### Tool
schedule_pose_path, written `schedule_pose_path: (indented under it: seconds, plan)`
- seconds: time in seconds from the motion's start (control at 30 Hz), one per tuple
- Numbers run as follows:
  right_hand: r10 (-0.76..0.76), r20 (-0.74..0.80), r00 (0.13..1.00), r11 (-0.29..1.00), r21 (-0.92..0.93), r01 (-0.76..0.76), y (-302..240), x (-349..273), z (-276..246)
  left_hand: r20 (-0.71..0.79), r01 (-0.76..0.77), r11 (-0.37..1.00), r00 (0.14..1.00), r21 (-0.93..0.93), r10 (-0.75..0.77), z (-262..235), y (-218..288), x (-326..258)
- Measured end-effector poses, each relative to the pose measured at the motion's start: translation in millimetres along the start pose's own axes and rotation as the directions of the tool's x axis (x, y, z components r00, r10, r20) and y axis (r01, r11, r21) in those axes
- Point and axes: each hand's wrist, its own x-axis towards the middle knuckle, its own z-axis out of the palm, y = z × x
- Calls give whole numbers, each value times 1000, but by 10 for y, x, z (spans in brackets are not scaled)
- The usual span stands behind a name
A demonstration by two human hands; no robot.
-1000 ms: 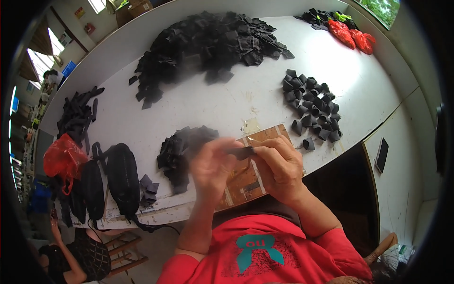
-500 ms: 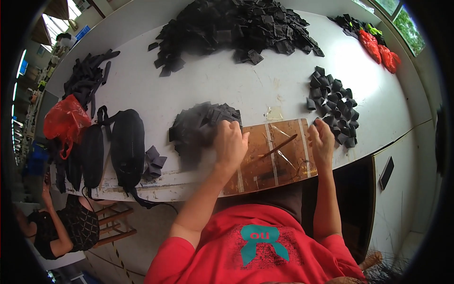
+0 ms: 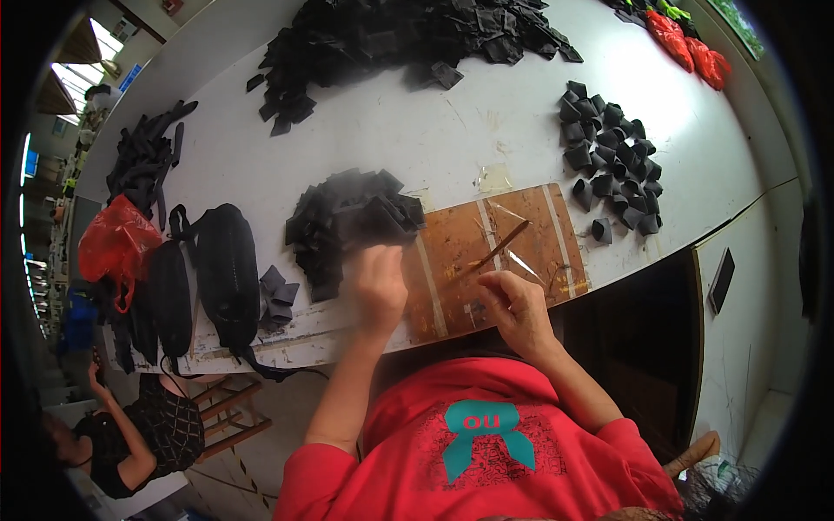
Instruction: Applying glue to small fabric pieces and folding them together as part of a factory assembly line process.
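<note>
My left hand (image 3: 380, 285): it was near the middle of the frame, just below the small pile; its fingers were bent in close together, but it was blurry, so I could not tell if they pinched anything
My right hand (image 3: 521, 314): it was right of my left one, at the low edge of the brown board; its fingers were loosely bent; I could not tell if something small was in them
Small pile (image 3: 356, 213): flat black bits in a heap on the white table (image 3: 486, 113); it sat left of the middle, beside the board
Brown board (image 3: 469, 233): it lay flat at the middle, with pale strips across it; a thin brown stick (image 3: 504, 243) lay slanted on it
Black loops (image 3: 627, 156): bent bits in a bunch, right of the board, toward the upper right
Big pile (image 3: 391, 43): lots more flat black bits, at the top of the frame
Left side: two long black pouches (image 3: 226, 278) lay beside a red plastic bag (image 3: 120, 239)
Lower left: another person (image 3: 143, 434) was near a wooden stool (image 3: 230, 412)
</note>
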Motion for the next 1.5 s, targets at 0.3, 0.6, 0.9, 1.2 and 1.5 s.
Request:
schedule_pose_path:
  seconds: [0.3,0.6,0.9,1.2,1.5]
  plan:
    - [132,104,986,988,62,-139,-104,22,167,-56,-111,974,993,-195,102,-99,221,-201]
    - [91,90,992,975,193,-107,-41,-13,310,500,527,-133,653,-839,-568,-248,500,-260]
    - [13,-87,996,1000,-12,-14,-117,-34,287,238,586,394,723,-708,-648,-264,634,-264]
    - [-322,-175,930,870,-443,218,-94,-75,306,319,529,616,847,-583,-426,-293,890,-191]
    - [-57,-6,998,998,14,57,-190,-51,94,576,715,234,680,-659,-454,-265,749,-196]
